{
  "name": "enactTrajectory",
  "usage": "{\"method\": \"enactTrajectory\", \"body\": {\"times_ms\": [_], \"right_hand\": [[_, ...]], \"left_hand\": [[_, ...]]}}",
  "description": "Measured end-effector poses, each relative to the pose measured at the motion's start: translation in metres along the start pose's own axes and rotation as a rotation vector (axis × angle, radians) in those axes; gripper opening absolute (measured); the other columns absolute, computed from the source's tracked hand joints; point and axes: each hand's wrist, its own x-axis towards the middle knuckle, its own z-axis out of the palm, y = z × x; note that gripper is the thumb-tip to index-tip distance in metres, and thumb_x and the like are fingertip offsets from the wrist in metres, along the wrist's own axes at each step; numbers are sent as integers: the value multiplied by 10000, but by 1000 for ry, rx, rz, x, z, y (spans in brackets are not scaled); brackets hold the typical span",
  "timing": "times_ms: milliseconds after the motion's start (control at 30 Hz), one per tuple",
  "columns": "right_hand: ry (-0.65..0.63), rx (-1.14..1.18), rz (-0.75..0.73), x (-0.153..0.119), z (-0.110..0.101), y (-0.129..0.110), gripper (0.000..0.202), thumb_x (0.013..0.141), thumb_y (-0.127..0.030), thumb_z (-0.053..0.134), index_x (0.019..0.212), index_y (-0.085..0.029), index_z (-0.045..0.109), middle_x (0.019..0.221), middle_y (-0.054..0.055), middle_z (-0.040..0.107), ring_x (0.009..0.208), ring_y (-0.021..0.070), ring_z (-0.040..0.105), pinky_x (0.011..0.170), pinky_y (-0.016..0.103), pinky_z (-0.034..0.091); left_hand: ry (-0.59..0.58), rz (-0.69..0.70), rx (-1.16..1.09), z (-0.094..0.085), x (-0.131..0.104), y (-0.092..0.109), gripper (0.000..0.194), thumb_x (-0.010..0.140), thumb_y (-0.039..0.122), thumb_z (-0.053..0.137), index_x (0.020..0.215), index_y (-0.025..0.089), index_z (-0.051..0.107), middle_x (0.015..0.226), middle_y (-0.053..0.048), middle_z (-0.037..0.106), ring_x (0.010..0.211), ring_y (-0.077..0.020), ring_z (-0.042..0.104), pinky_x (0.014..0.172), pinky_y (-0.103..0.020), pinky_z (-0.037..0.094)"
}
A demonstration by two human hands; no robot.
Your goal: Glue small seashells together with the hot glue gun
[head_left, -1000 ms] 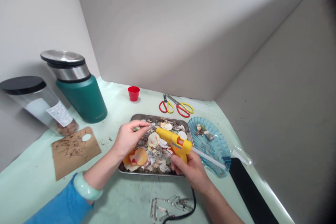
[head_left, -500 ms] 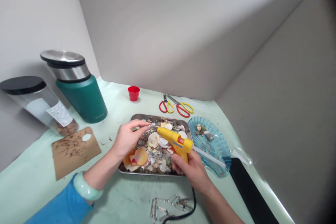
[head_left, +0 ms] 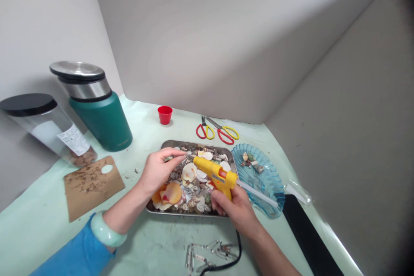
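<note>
My right hand [head_left: 237, 209] is wrapped round the grip of a yellow hot glue gun [head_left: 215, 172], with a clear glue stick [head_left: 258, 193] jutting from its rear. The nozzle points left, towards the fingertips of my left hand [head_left: 163, 166]. Those fingers are pinched on a small shiny metal piece, mostly hidden, right at the nozzle. Both hands are over a metal tray [head_left: 190, 214] full of mixed seashells, among them a pale scallop shell [head_left: 189, 172] and an orange shell [head_left: 173, 192].
Small metal clips [head_left: 207, 256] and a black cord [head_left: 239, 246] lie in front. Right is a blue shell-shaped dish [head_left: 268, 172] with small shells. Behind are scissors [head_left: 223, 133] and a red cup [head_left: 164, 115]. Left stand a green bottle [head_left: 103, 120], a clear jar [head_left: 48, 131] and brown cardboard [head_left: 93, 198].
</note>
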Motion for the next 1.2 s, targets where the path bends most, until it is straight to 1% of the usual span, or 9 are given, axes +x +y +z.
{"method": "enactTrajectory", "body": {"times_ms": [333, 567, 667, 933, 1200], "right_hand": [[-9, -16, -1, 0, 0, -2, 372, 773, -509, 637, 709, -158, 533, 573, -9, 548, 470, 83, 430, 444, 219, 331], [2, -5, -13, 0, 0, 1, 348, 787, -482, 636, 723, -162, 517, 561, -24, 527, 471, 82, 429, 452, 219, 333], [6, -3, -1, 0, 0, 1, 349, 783, -484, 640, 729, -161, 518, 570, -20, 534, 479, 85, 438, 459, 221, 345], [1, -33, 8, -1, 0, -1, 377, 771, -514, 636, 718, -158, 525, 561, -18, 533, 469, 84, 424, 437, 216, 332], [13, -16, 12, 0, 2, -2, 398, 748, -537, 650, 688, -163, 527, 550, -17, 525, 461, 84, 419, 427, 213, 328]], "left_hand": [[-6, 4, 9, 0, 1, 0, 109, 713, 250, 665, 759, 195, 747, 826, -46, 728, 799, -182, 654, 746, -286, 512], [9, -14, -12, 1, 0, -1, 111, 708, 272, 675, 758, 208, 751, 840, -42, 732, 750, -174, 653, 644, -260, 521], [11, -21, -2, 0, 0, -1, 112, 709, 268, 672, 763, 210, 752, 839, -40, 733, 737, -170, 651, 629, -255, 519], [0, 5, 7, 0, 0, 2, 111, 707, 253, 666, 751, 198, 752, 827, -48, 729, 768, -180, 653, 678, -265, 522], [-8, 21, 18, 0, -1, 3, 114, 711, 257, 670, 753, 191, 752, 820, -50, 729, 782, -185, 659, 728, -278, 518]]}}
